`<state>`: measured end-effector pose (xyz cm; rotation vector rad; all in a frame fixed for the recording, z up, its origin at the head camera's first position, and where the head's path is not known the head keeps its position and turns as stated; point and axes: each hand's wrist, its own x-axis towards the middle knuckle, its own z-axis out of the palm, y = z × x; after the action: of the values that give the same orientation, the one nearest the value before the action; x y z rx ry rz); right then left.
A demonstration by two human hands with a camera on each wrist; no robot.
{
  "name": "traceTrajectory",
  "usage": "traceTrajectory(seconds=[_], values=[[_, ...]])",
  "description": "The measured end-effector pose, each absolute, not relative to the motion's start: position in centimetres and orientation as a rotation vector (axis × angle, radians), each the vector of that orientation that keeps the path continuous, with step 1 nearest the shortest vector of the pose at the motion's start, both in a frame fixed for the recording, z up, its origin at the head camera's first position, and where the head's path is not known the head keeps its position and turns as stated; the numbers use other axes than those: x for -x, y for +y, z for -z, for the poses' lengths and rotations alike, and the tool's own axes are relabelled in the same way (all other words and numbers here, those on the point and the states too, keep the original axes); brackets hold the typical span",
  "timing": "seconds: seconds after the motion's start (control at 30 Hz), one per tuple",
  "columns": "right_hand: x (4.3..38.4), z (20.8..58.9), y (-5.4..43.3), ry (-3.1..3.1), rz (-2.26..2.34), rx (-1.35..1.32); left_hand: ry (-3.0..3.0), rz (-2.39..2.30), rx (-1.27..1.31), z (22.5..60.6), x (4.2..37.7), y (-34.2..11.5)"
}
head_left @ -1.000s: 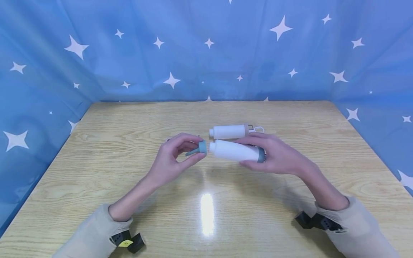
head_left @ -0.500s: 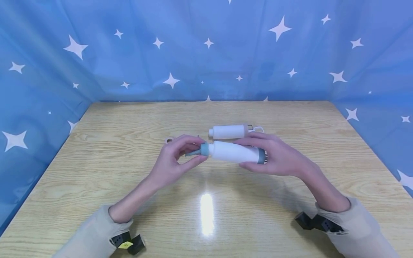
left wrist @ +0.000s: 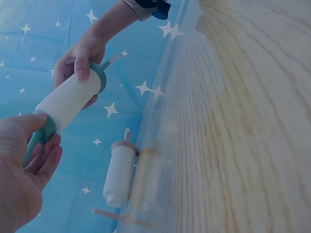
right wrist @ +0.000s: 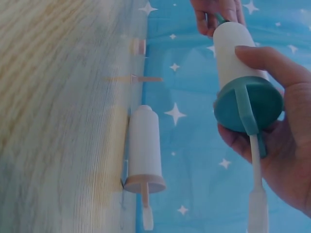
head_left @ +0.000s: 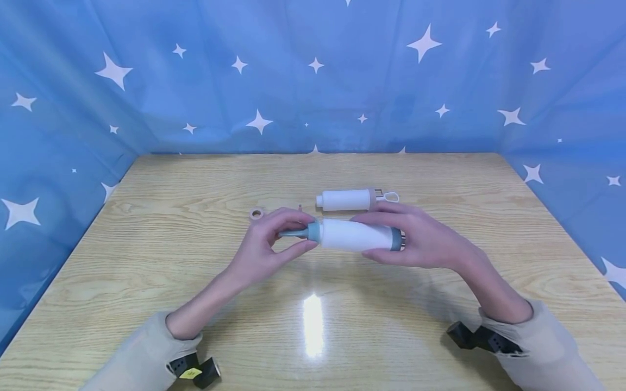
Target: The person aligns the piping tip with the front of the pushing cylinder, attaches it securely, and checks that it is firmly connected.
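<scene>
A white bottle-like tube (head_left: 356,235) with a teal end piece (right wrist: 250,104) lies sideways between my hands. My right hand (head_left: 415,234) grips it near that end, thumb on the white wall. At its other end sits a teal nozzle cap (head_left: 313,232), pinched between the thumb and fingers of my left hand (head_left: 259,244). The cap's thin spout points left, back toward my palm. In the left wrist view the cap (left wrist: 46,128) meets the white body (left wrist: 70,102), and its narrow neck is hidden. A white strip (right wrist: 257,206) hangs from the teal end.
A second white tube (head_left: 344,200) with a beige end and white loop lies just behind. Left of it are a small beige ring (head_left: 256,214) and a thin beige stick-like piece (right wrist: 148,78). The wooden table (head_left: 220,179) runs back to a blue starred curtain (head_left: 293,92).
The teal cap, at first apart from the white tube's neck, has come onto it, covering the neck. Both hands have moved slightly nearer the person; the small beige ring has come into view.
</scene>
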<state>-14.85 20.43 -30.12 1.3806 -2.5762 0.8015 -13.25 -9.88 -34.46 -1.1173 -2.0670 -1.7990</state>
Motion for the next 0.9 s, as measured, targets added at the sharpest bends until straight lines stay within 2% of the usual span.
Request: traceTrajectory(seconds=[0.67,0.9], values=[[14.93,30.07,20.49,-2.527,-0.806,-1.443,-2.005,1.603,1.21,34.67,13.55,-9.73],[14.93,30.11,20.58,-2.558,-0.793,-1.389,-1.996,1.641,1.193,34.82,13.46,-9.63]])
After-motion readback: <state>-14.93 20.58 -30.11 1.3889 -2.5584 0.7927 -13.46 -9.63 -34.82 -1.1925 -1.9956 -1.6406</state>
